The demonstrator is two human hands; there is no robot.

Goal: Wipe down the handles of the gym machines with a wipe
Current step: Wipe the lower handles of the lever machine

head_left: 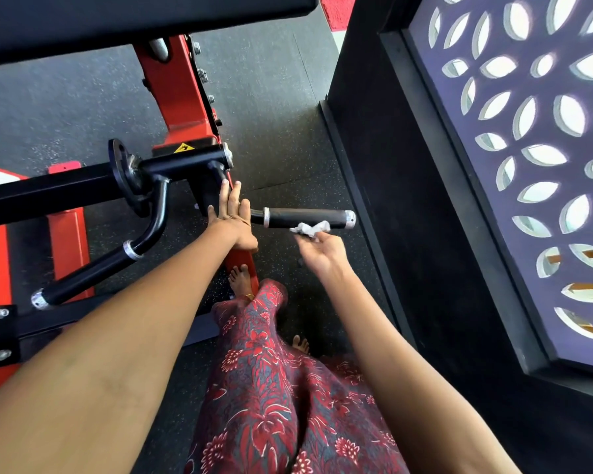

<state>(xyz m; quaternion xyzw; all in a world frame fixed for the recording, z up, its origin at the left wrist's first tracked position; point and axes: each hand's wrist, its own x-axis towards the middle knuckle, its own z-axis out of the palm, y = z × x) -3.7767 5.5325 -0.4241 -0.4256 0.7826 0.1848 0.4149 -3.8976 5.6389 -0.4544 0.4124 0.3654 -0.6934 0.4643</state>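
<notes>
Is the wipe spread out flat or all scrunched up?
Scrunched up. The wipe is a crumpled white wad, pinched in the right hand against the underside of the handle.

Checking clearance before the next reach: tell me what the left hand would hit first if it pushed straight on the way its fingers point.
Probably the black steel pivot tube of the red-framed machine: the left hand has straight fingers aimed up-frame at it, fingertips nearly there, though depth is unclear.

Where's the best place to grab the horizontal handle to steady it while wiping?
Probably the bare black stem just left of the horizontal handle, coming from the machine side. It's a straight bar, and the left hand is already beside it, leaving the grip free for the wipe.
</notes>
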